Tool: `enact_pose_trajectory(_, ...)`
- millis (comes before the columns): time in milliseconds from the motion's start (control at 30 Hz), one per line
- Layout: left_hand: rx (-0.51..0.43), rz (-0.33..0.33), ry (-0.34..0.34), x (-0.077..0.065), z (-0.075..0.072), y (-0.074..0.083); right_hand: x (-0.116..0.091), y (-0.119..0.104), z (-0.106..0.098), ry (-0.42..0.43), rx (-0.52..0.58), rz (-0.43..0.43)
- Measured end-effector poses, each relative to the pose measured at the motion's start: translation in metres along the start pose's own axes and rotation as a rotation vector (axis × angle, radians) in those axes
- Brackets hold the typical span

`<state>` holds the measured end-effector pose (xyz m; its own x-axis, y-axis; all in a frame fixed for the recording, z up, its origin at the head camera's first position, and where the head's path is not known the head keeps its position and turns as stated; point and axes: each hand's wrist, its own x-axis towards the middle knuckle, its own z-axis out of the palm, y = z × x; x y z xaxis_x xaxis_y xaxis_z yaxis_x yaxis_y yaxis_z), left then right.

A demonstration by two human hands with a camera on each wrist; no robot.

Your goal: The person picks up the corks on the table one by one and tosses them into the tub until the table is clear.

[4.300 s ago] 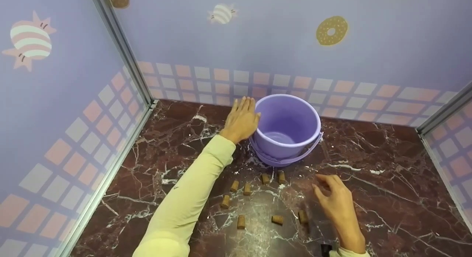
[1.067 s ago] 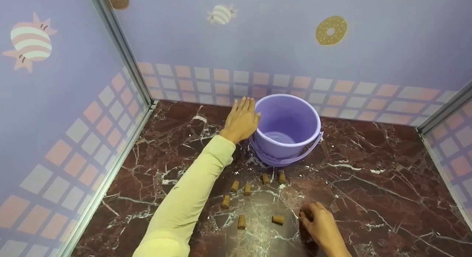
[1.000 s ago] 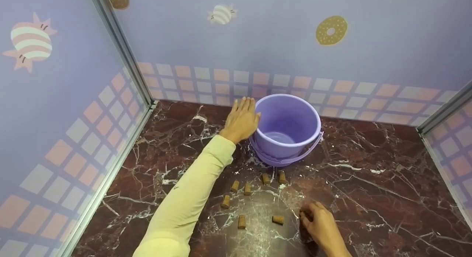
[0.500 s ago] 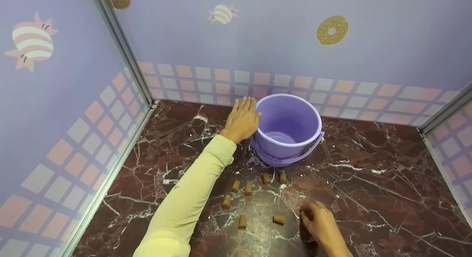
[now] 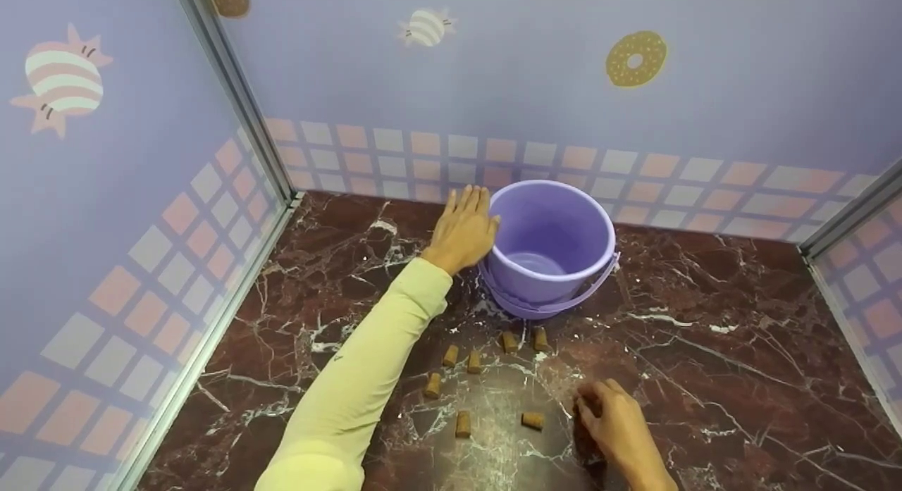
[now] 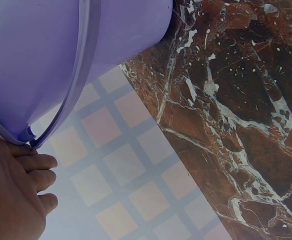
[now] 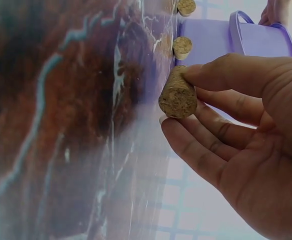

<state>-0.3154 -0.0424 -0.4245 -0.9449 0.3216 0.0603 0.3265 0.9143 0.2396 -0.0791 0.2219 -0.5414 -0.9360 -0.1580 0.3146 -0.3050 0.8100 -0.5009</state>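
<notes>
A purple bucket (image 5: 542, 287) stands near the back wall, its handle (image 6: 81, 65) hanging down the outside. My left hand (image 5: 461, 227) touches the left side of its rim with straight fingers, close to where the handle joins in the left wrist view. My right hand (image 5: 612, 417) pinches a cork stopper (image 7: 178, 95) between thumb and fingers, low over the marble-patterned surface. In the head view that cork is mostly hidden by the hand. Several other corks lie in front of the bucket, among them one cork (image 5: 532, 420) to the left of my right hand.
The dark red marble surface (image 5: 740, 350) is bounded by a patterned back wall (image 5: 451, 68) and a left side wall (image 5: 127, 195). Near the bucket's foot lie two corks, one cork (image 5: 509, 342) beside another cork (image 5: 540, 338). A nearer cork (image 5: 462, 424) lies by the left forearm.
Since the oldest frame my right hand has come down and left onto the rightmost cork and pinched it. My left hand and the bucket have stayed put.
</notes>
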Motion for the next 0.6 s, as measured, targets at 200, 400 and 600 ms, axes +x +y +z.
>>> enact_pose_trajectory(200, -0.007, 0.006, 0.014, -0.001, 0.000, 0.000, 0.006, 0.001, -0.004, 0.025, 0.014, -0.029)
enact_pose_trajectory(400, 0.006, 0.010, 0.014, -0.001, 0.000, 0.000, 0.013, 0.002, -0.010, 0.072, 0.013, -0.068)
enact_pose_trajectory(600, 0.003, 0.009, 0.009, 0.000, 0.000, -0.001, 0.019, 0.000, -0.017, 0.078, 0.016, -0.085)
